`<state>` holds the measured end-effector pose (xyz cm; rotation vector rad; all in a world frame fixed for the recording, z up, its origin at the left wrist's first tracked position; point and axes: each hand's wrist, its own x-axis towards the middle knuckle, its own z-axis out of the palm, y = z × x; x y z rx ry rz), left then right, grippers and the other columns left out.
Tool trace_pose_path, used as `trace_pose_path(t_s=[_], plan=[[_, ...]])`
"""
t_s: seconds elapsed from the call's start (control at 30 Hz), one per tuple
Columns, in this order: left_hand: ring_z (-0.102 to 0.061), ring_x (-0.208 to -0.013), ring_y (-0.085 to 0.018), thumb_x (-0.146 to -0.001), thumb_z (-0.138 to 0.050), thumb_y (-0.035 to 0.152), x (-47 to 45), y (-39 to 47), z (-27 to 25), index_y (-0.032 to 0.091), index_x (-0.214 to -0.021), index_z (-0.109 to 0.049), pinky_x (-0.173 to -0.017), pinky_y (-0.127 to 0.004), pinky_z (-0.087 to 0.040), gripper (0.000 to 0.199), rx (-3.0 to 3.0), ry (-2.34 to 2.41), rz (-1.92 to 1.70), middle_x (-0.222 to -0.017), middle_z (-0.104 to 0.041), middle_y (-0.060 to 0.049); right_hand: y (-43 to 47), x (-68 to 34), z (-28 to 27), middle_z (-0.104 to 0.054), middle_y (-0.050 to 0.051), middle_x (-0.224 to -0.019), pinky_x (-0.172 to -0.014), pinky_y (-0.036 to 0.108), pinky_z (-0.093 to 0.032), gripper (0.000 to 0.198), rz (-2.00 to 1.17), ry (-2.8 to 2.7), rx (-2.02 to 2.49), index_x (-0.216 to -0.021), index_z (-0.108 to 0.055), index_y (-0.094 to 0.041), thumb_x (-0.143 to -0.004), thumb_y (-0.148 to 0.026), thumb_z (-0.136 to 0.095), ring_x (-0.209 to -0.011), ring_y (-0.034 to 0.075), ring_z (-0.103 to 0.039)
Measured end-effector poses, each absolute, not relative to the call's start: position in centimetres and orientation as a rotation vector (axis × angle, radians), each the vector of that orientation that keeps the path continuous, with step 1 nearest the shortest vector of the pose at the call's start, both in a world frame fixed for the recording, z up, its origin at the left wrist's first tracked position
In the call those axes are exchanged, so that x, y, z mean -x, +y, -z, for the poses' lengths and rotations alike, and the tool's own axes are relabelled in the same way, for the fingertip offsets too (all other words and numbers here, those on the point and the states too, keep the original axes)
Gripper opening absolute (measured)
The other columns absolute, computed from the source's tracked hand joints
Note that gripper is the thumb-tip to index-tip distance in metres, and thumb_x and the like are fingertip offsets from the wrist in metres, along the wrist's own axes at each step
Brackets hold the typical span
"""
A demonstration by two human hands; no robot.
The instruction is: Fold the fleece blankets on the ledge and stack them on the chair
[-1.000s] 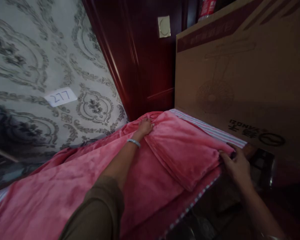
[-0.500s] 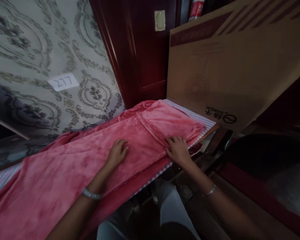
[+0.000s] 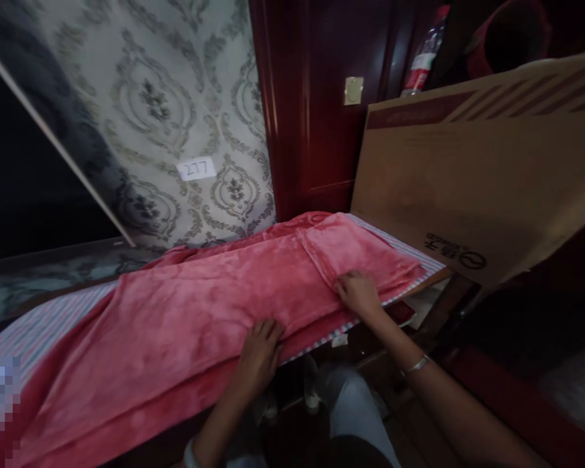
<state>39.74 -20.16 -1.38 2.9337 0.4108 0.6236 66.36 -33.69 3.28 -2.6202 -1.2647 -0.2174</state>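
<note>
A pink plush blanket point(image 3: 214, 286) lies spread along a long narrow surface, with its right end folded over into a thicker flap point(image 3: 365, 244). My right hand point(image 3: 358, 294) is at the near corner of that flap, its fingers curled on the fold's edge. Further left, my left hand point(image 3: 262, 344) rests on the blanket close to its near edge, fingers lying over the cloth. The thumb of the left hand is mostly out of sight. Under the blanket a striped cloth point(image 3: 73, 309) shows at the left end and along the right rim.
A large cardboard box point(image 3: 468, 169) stands beyond the right end. Behind are a dark red wooden panel point(image 3: 316, 130), a patterned wall with a paper label point(image 3: 197, 168), and a bottle point(image 3: 422, 62). A dark panel point(image 3: 34, 169) stands at left. My legs point(image 3: 355, 403) are below the near edge.
My left hand has moved from the blanket's middle toward its near edge. The right hand stays by the fold, its fingers now more curled. The view has shifted left.
</note>
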Motion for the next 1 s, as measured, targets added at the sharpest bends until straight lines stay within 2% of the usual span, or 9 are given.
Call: trace_pose_path(t_s=[0.1,0.17,0.37,0.63,0.83,1.0], plan=[[-0.057,-0.121,-0.029,-0.090,-0.052,0.016,-38.0,-20.7,0.9,0.019,-0.129,-0.064,-0.103,-0.049,-0.047,0.040,-2.961,0.551,-0.534,-0.131,-0.063,-0.015,-32.8,-66.5,-1.7,-0.055,0.017,-0.144,-0.105,0.047,-0.040,0.050,0.474,-1.310,2.478,-0.141,-0.058,-0.015,-0.098,-0.035,-0.042,-0.132,0.032,-0.047],[-0.053,-0.128,-0.032,-0.090,-0.054,0.017,-36.4,-20.5,0.9,0.018,-0.132,-0.061,-0.109,-0.053,-0.042,0.043,-2.972,0.700,-0.497,-0.138,-0.060,-0.016,-32.0,-66.4,0.8,-0.047,0.015,-0.153,-0.109,0.052,-0.037,0.055,0.482,-1.414,2.438,-0.147,-0.052,-0.019,-0.097,-0.039,-0.040,-0.139,0.033,-0.042],[-0.052,-0.132,-0.032,-0.089,-0.055,0.018,-29.2,-18.4,1.2,0.018,-0.135,-0.060,-0.113,-0.056,-0.037,0.046,-2.903,1.136,-0.484,-0.142,-0.058,-0.017,-31.5,-66.9,6.5,-0.048,0.015,-0.153,-0.106,0.057,-0.039,0.056,0.519,-1.535,2.447,-0.139,-0.060,-0.021,-0.097,-0.045,-0.033,-0.137,0.035,-0.045],[-0.051,-0.133,-0.035,-0.082,-0.052,0.012,-18.7,-15.2,0.6,0.017,-0.132,-0.063,-0.113,-0.060,-0.034,0.051,-2.731,1.762,-0.517,-0.140,-0.060,-0.018,-32.1,-67.0,6.5,-0.049,0.015,-0.151,-0.103,0.058,-0.042,0.060,0.567,-1.521,2.409,-0.135,-0.063,-0.020,-0.096,-0.047,-0.026,-0.135,0.036,-0.046],[-0.047,-0.137,-0.038,-0.081,-0.051,0.013,-13.4,-12.9,0.0,0.013,-0.134,-0.061,-0.115,-0.064,-0.030,0.053,-2.637,1.980,-0.544,-0.144,-0.055,-0.021,-32.2,-67.0,6.4,-0.048,0.017,-0.151,-0.104,0.060,-0.041,0.060,0.505,-1.525,2.399,-0.137,-0.061,-0.018,-0.096,-0.047,-0.026,-0.136,0.037,-0.044],[-0.045,-0.138,-0.041,-0.080,-0.054,0.015,-10.6,-11.8,-0.2,0.009,-0.145,-0.047,-0.109,-0.058,-0.040,0.066,-2.475,2.156,-0.746,-0.154,-0.040,-0.027,-32.4,-67.1,6.2,-0.047,0.018,-0.152,-0.104,0.060,-0.041,0.063,0.473,-1.539,2.436,-0.137,-0.060,-0.018,-0.097,-0.050,-0.025,-0.136,0.037,-0.044]])
